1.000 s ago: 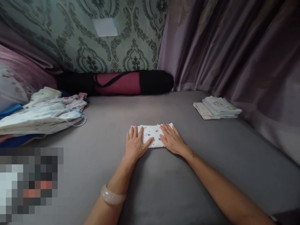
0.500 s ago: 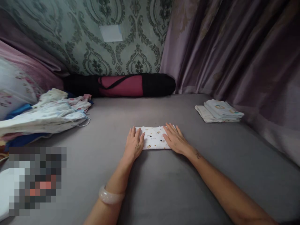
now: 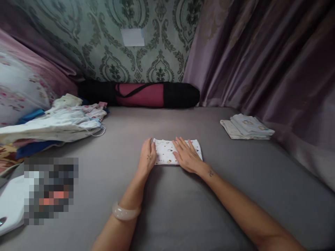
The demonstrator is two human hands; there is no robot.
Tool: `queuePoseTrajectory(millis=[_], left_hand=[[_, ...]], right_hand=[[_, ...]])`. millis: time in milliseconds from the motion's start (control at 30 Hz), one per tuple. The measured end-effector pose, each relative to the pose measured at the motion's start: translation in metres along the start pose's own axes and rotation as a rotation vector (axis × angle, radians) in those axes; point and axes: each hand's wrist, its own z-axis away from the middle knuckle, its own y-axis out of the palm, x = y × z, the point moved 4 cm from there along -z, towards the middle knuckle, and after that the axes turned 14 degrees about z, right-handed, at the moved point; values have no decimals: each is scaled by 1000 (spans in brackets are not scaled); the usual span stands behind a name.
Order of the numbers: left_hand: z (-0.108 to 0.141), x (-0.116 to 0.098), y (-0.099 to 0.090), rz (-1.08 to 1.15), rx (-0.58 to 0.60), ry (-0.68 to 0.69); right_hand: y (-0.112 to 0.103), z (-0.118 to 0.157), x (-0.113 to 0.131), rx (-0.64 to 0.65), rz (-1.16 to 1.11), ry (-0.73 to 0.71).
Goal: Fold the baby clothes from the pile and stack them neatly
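A white cloth with small printed figures (image 3: 164,152) lies folded into a flat rectangle on the grey sheet (image 3: 167,202). At its left edge rests my left hand (image 3: 147,157), turned on its side against the cloth, with nothing gripped. My right hand (image 3: 186,156) lies flat on the right half of the cloth, its fingers spread. Part of the cloth shows to the right of that hand.
Loose clothes (image 3: 68,122) are heaped at the left. Folded cloths (image 3: 248,126) sit at the right near the curtain (image 3: 235,52). A black and red long bag (image 3: 141,94) lies along the wall. A white object (image 3: 15,202) is at the lower left, beside a blurred patch.
My right hand has slid left across the cloth, uncovering its right end. My left hand has tipped onto its side at the left edge. The view has shifted slightly.
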Motion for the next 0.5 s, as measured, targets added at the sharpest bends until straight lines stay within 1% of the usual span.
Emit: queuePoseTrajectory(millis=[67, 167, 300, 400, 433, 500], left_hand=[[-2, 1, -6, 42, -46, -63], [-4, 2, -14, 103, -115, -135], [-8, 3, -22, 196, -201, -214], [-9, 3, -26, 230, -247, -260], [-9, 4, -26, 238, -257, -261], [-9, 5, -27, 252, -268, -253]], right_hand=[[6, -2, 8, 26, -27, -32], [11, -3, 8, 61, -37, -31], [3, -14, 14, 130, -33, -22], [-4, -28, 33, 58, -28, -36], [-3, -32, 40, 36, -32, -55], [4, -37, 51, 35, -42, -90]])
